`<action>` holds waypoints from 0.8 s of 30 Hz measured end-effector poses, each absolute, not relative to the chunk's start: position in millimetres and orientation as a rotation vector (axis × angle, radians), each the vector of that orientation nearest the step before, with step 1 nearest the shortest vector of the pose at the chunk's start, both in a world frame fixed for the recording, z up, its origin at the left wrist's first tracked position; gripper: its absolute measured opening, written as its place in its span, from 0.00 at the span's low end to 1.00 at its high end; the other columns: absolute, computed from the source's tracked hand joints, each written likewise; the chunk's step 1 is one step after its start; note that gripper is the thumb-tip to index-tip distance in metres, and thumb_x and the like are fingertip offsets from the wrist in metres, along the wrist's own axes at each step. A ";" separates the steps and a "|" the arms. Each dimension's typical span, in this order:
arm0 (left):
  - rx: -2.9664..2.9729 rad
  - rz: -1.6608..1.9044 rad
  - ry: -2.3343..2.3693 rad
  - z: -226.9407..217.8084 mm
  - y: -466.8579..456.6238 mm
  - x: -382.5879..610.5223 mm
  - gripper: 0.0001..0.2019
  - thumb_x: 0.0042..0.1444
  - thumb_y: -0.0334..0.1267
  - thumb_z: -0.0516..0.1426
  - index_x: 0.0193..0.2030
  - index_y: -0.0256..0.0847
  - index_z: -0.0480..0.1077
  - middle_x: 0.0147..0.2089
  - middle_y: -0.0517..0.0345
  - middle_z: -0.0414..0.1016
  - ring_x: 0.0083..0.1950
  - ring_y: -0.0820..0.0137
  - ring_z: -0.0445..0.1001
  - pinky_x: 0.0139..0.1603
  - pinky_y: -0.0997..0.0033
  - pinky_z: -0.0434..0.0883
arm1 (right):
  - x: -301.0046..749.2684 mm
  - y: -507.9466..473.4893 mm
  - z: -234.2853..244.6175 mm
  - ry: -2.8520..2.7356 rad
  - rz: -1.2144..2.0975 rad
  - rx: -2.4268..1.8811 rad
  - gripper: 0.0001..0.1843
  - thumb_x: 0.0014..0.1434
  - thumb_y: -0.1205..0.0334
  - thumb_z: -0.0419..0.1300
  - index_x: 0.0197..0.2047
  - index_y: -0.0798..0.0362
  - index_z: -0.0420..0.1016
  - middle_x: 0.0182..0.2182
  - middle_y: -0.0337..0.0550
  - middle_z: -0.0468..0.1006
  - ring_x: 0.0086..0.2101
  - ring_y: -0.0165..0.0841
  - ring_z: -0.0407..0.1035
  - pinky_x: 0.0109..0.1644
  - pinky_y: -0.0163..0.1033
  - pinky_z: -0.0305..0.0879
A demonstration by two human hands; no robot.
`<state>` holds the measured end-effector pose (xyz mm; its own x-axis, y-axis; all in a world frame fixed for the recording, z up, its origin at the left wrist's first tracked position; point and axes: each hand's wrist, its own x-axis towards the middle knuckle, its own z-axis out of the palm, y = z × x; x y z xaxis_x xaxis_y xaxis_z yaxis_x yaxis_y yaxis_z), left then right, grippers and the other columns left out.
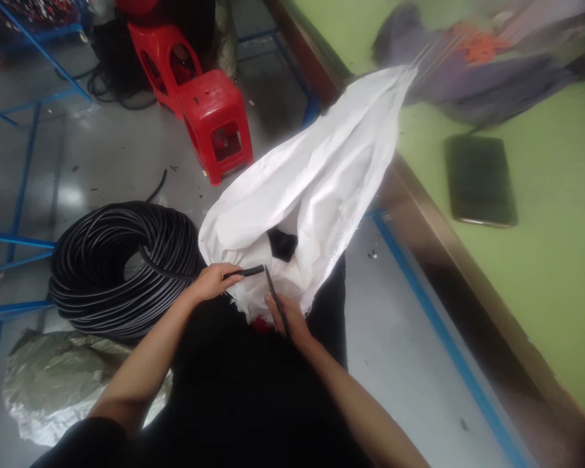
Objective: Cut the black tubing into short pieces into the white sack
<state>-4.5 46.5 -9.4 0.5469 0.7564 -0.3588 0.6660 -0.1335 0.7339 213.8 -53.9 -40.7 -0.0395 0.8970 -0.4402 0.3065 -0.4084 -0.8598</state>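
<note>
My left hand (217, 281) is closed around the free end of a black rubber hose (251, 270), which leads back to a large coil (121, 273) on the floor at the left. In my right hand (292, 318) is a slim dark tool that looks like scissors (275, 296), its tip at the end of the hose. Whether its blades are parted is too blurred to tell. Beneath both hands a white woven sack (322, 188) lies over my lap, its far end gathered by cords at the table.
Two red plastic stools (214, 97) stand ahead. To the right runs a green-topped table (556, 273) with a dark flat device (480, 179) and grey cloth (497, 97). A crumpled plastic bag (63, 377) lies below the coil. Blue tape (429, 305) marks the floor.
</note>
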 end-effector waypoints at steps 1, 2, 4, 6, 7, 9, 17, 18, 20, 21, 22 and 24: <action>1.852 0.127 1.174 -9.6 47.0 -5.8 0.19 0.60 0.49 0.51 0.51 0.44 0.74 0.45 0.58 0.78 0.45 0.66 0.74 0.48 0.72 0.67 | 214.6 -53.8 -40.5 -1.255 1.485 -1.710 0.22 0.59 0.43 0.53 0.28 0.52 0.73 0.19 0.42 0.72 0.25 0.38 0.70 0.26 0.39 0.64; 1.851 0.134 1.182 -9.8 47.6 -6.8 0.19 0.60 0.49 0.51 0.51 0.44 0.74 0.45 0.58 0.78 0.44 0.66 0.74 0.48 0.72 0.67 | 215.4 -53.5 -40.2 -1.242 1.495 -1.705 0.22 0.59 0.43 0.53 0.29 0.52 0.73 0.18 0.42 0.72 0.24 0.37 0.70 0.25 0.39 0.64; 1.848 0.145 1.191 -9.9 48.5 -7.6 0.19 0.60 0.49 0.52 0.51 0.44 0.74 0.44 0.58 0.78 0.44 0.66 0.74 0.47 0.72 0.67 | 216.4 -52.8 -39.7 -1.235 1.530 -1.686 0.23 0.59 0.41 0.52 0.29 0.53 0.73 0.18 0.41 0.71 0.23 0.36 0.69 0.24 0.38 0.63; 1.855 0.153 1.189 -9.4 49.0 -6.0 0.18 0.60 0.49 0.52 0.50 0.43 0.74 0.44 0.57 0.78 0.43 0.66 0.74 0.46 0.72 0.68 | 216.3 -52.7 -39.9 -1.239 1.595 -1.651 0.24 0.60 0.40 0.51 0.30 0.53 0.72 0.18 0.40 0.71 0.22 0.34 0.68 0.25 0.38 0.63; 1.861 0.156 1.187 -8.8 49.1 -4.5 0.18 0.60 0.49 0.52 0.50 0.43 0.74 0.43 0.57 0.78 0.43 0.66 0.74 0.46 0.72 0.68 | 215.8 -53.1 -40.3 -1.243 1.629 -1.629 0.24 0.60 0.40 0.50 0.32 0.53 0.72 0.18 0.40 0.71 0.22 0.34 0.68 0.26 0.38 0.64; 1.871 0.158 1.186 -7.6 49.1 -0.8 0.18 0.61 0.48 0.51 0.50 0.42 0.74 0.43 0.56 0.78 0.44 0.66 0.74 0.46 0.72 0.68 | 214.3 -54.6 -41.4 -1.251 1.670 -1.586 0.25 0.60 0.40 0.51 0.36 0.54 0.73 0.20 0.41 0.72 0.23 0.34 0.68 0.28 0.39 0.65; 1.870 0.153 1.168 -8.1 48.8 8.2 0.16 0.61 0.46 0.52 0.47 0.43 0.75 0.41 0.58 0.77 0.42 0.68 0.74 0.44 0.73 0.67 | 208.9 -56.5 -44.8 -1.416 1.736 -1.575 0.29 0.60 0.39 0.49 0.50 0.55 0.71 0.36 0.47 0.78 0.35 0.39 0.73 0.41 0.43 0.67; 1.872 0.144 1.159 -9.1 48.1 9.3 0.15 0.61 0.46 0.52 0.47 0.43 0.75 0.40 0.59 0.77 0.41 0.68 0.74 0.42 0.73 0.67 | 208.3 -55.6 -45.1 -1.422 1.725 -1.584 0.29 0.60 0.39 0.49 0.50 0.55 0.71 0.36 0.47 0.78 0.36 0.39 0.73 0.42 0.43 0.67; 1.881 0.134 1.135 -11.3 46.3 12.3 0.15 0.61 0.46 0.52 0.46 0.42 0.75 0.39 0.58 0.77 0.39 0.69 0.73 0.41 0.74 0.66 | 206.7 -53.5 -44.9 -1.431 1.695 -1.584 0.29 0.60 0.39 0.49 0.50 0.55 0.70 0.36 0.47 0.78 0.37 0.40 0.73 0.42 0.43 0.67; 1.888 0.134 1.122 -12.4 45.3 14.0 0.15 0.61 0.46 0.52 0.46 0.42 0.75 0.38 0.58 0.77 0.39 0.69 0.73 0.40 0.74 0.66 | 205.7 -52.4 -44.2 -1.430 1.685 -1.578 0.29 0.60 0.39 0.49 0.50 0.55 0.70 0.35 0.47 0.78 0.37 0.40 0.73 0.41 0.43 0.67; 1.895 0.135 1.110 -13.5 44.4 15.8 0.15 0.61 0.46 0.52 0.45 0.41 0.75 0.38 0.58 0.76 0.39 0.69 0.73 0.40 0.74 0.66 | 204.6 -51.4 -43.2 -1.422 1.684 -1.574 0.29 0.60 0.39 0.48 0.49 0.55 0.70 0.34 0.47 0.77 0.36 0.40 0.73 0.40 0.42 0.67; 1.898 0.134 1.090 -15.4 43.0 18.7 0.15 0.61 0.46 0.52 0.44 0.40 0.75 0.36 0.57 0.76 0.37 0.69 0.73 0.39 0.74 0.67 | 202.4 -50.0 -41.0 -1.391 1.699 -1.581 0.29 0.60 0.39 0.47 0.47 0.56 0.71 0.30 0.46 0.76 0.33 0.39 0.72 0.36 0.41 0.67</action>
<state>18.7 43.0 -15.4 0.6030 0.7306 -0.3202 0.6311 -0.1914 0.7517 202.4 -50.0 -41.0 -0.2554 0.8380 -0.4823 0.3073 -0.4026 -0.8623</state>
